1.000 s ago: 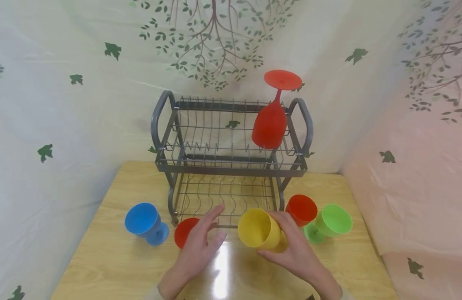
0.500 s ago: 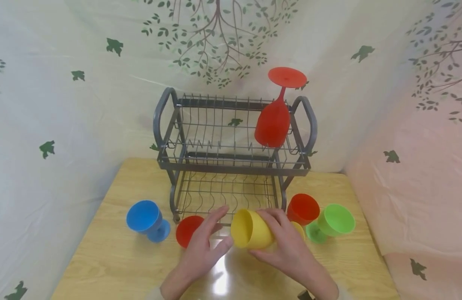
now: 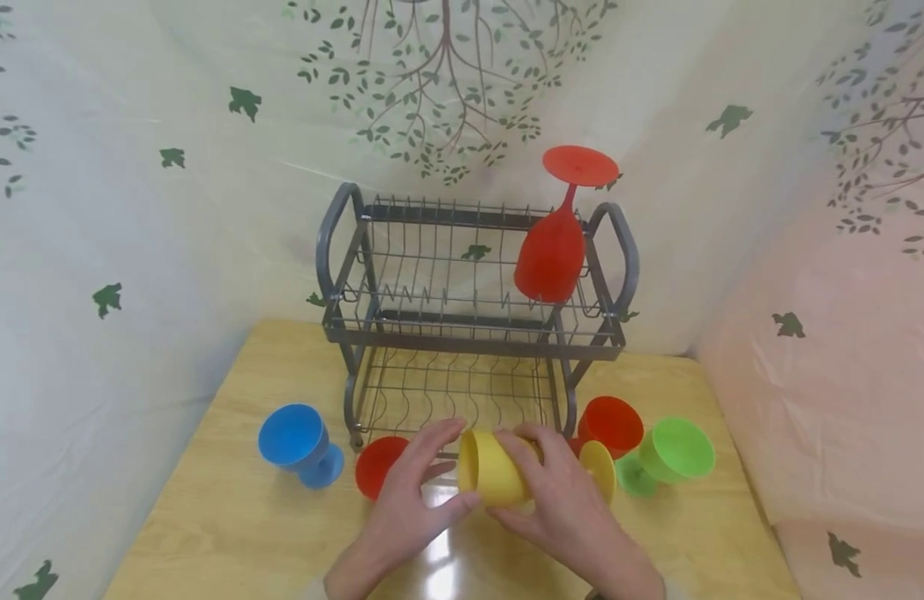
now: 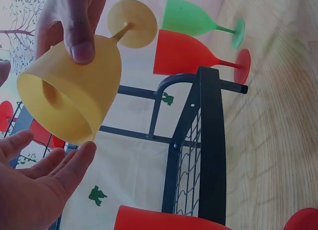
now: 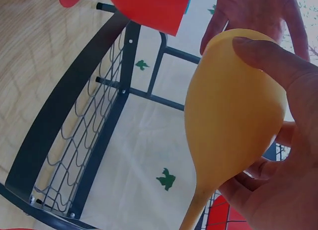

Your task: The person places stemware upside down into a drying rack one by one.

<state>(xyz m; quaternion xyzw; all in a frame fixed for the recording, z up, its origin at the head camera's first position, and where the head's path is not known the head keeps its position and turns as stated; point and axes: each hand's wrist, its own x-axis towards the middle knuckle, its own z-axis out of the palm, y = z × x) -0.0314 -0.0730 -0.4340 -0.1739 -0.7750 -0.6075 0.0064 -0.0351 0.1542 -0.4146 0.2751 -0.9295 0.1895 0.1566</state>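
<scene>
A yellow plastic goblet point(image 3: 499, 471) lies sideways in the air in front of the rack, its mouth facing left and its round foot to the right. My right hand point(image 3: 562, 504) grips the bowl, thumb on one side and fingers on the other. By the mouth is my left hand point(image 3: 405, 500), thumb and fingers spread apart. In the left wrist view, the left hand's fingertips point(image 4: 88, 153) are right at the goblet's rim. The right wrist view shows the bowl point(image 5: 233, 111) and stem sloping down, the right thumb over the bowl near the rim.
A two-tier dark dish rack point(image 3: 472, 340) stands behind the hands. An upside-down red goblet point(image 3: 551, 254) sits in its upper tier at the right. On the table, a blue goblet point(image 3: 292, 437) and a red goblet point(image 3: 379, 467) stand left, another red goblet point(image 3: 613, 425) and a green goblet point(image 3: 679, 450) right.
My right hand has turned the yellow goblet from mouth toward me to mouth facing left, and brought it closer to the left hand. The left hand has shifted slightly right.
</scene>
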